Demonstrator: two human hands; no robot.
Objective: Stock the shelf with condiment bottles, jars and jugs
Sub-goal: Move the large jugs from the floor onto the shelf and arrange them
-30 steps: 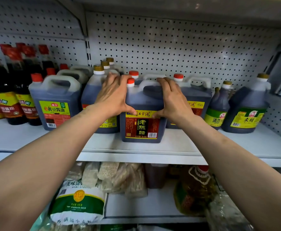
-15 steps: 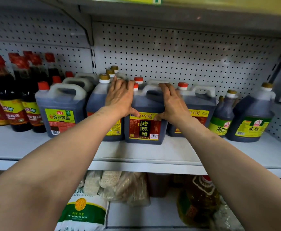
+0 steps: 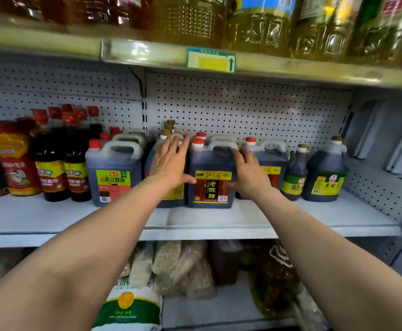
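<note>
A dark vinegar jug [image 3: 210, 187] with a red-and-yellow label and a red cap stands upright on the white middle shelf [image 3: 219, 220]. It sits in a row of similar jugs. My left hand [image 3: 170, 163] lies flat against the jug's left side, fingers straight and blurred, thumb at its front corner. On the jug's right side is my right hand [image 3: 250, 175], fingers extended and thumb over the label's edge. Neither hand curls round the handle.
A soy sauce jug [image 3: 112, 177] and tall red-capped bottles [image 3: 51, 168] stand to the left. Gold-capped jugs [image 3: 324, 173] stand to the right. An upper shelf [image 3: 147, 53] holds big oil bottles [image 3: 262, 20]. Below lie a rice bag [image 3: 128, 309] and noodle packs.
The vinegar jug has slid further back on the shelf into line with its neighbours. My fingers have straightened and my head has tilted up, bringing the upper shelf into view.
</note>
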